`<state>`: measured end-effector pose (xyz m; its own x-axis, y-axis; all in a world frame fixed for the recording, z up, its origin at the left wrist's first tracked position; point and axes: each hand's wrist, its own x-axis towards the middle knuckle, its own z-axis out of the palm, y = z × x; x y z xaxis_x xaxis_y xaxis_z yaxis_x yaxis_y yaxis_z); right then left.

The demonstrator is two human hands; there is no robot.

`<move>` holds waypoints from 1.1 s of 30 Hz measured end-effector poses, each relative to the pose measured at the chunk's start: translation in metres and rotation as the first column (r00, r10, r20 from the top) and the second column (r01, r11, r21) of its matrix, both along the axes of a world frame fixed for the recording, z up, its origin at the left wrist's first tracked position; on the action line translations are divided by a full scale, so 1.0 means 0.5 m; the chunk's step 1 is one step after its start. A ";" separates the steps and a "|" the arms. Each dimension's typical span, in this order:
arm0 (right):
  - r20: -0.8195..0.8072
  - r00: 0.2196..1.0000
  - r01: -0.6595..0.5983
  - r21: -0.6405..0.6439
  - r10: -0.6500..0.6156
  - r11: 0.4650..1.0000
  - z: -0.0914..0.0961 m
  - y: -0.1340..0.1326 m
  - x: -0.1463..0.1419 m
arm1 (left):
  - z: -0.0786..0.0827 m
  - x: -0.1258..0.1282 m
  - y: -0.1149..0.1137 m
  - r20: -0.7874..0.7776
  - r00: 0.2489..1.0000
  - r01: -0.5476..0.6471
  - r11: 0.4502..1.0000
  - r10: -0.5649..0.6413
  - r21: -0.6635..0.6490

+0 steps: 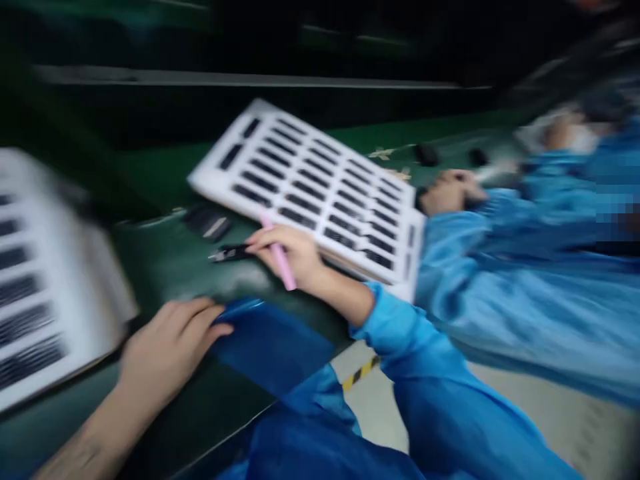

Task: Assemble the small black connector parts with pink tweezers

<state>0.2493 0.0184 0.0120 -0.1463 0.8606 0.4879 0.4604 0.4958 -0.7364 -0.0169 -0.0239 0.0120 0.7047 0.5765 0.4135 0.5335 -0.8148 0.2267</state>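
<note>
My left hand (167,350) pinches the edge of a translucent blue plastic sheet (280,340) between thumb and fingers. The sheet hangs over the front edge of the green work surface. My right hand (295,257) is closed around a pink pen-shaped stick (283,265), which slants across the fingers. At its fingertips is a slim black tool (230,253) with a pale tip; whether the fingers also grip it I cannot tell. Just behind this hand lies a tilted white tray (315,193) with rows of black rectangular pieces in its slots.
Another white tray (75,307) with dark pieces stands at the left. A small dark object (213,223) lies behind my right hand. On the right, a co-worker's hands (450,192) and blue sleeves are close to the tilted tray. A metal rail (250,79) runs along the back.
</note>
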 end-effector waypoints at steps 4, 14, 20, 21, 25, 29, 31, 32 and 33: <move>-0.089 0.986 0.140 -0.037 -0.143 0.989 -0.005 0.006 -0.024 | 0.002 0.005 0.006 -0.228 0.960 -0.157 0.987 0.161 0.036; 0.120 0.991 -0.063 0.032 0.059 0.997 -0.022 0.029 -0.043 | 0.014 0.005 -0.012 -0.136 0.990 -0.019 0.998 0.028 0.064; 0.181 0.971 -0.173 0.091 0.154 0.981 -0.028 0.030 -0.030 | 0.016 0.013 -0.033 -0.168 0.948 0.270 0.963 -0.270 -0.023; 0.204 0.964 -0.191 0.092 0.169 0.977 -0.029 0.031 -0.028 | 0.015 0.013 -0.032 -0.174 0.938 0.295 0.954 -0.301 -0.055; 0.242 0.956 -0.188 0.080 0.164 0.979 -0.036 0.034 -0.021 | 0.005 0.002 -0.010 -0.226 0.961 0.145 0.986 -0.159 -0.080; 0.306 0.939 -0.193 0.088 0.158 0.977 -0.035 0.033 -0.018 | 0.013 -0.010 0.015 -0.103 0.991 -0.087 0.996 0.090 0.028; 0.347 0.923 -0.212 0.103 0.164 0.972 -0.031 0.033 -0.015 | 0.023 -0.004 0.026 -0.013 0.982 -0.186 0.983 0.186 0.009; 0.349 0.923 -0.213 0.113 0.162 0.970 -0.028 0.033 -0.013 | 0.027 0.003 0.033 0.022 0.970 -0.240 0.970 0.241 -0.040; 0.337 0.929 -0.213 0.140 0.156 0.967 -0.024 0.032 -0.011 | 0.032 0.012 0.039 0.053 0.953 -0.292 0.949 0.300 -0.119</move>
<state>0.2435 0.0344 0.0000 -0.4675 0.7106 0.5258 0.5455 0.7000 -0.4609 -0.0111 -0.0044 0.0280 0.4674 0.7989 0.3785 0.7266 -0.5910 0.3504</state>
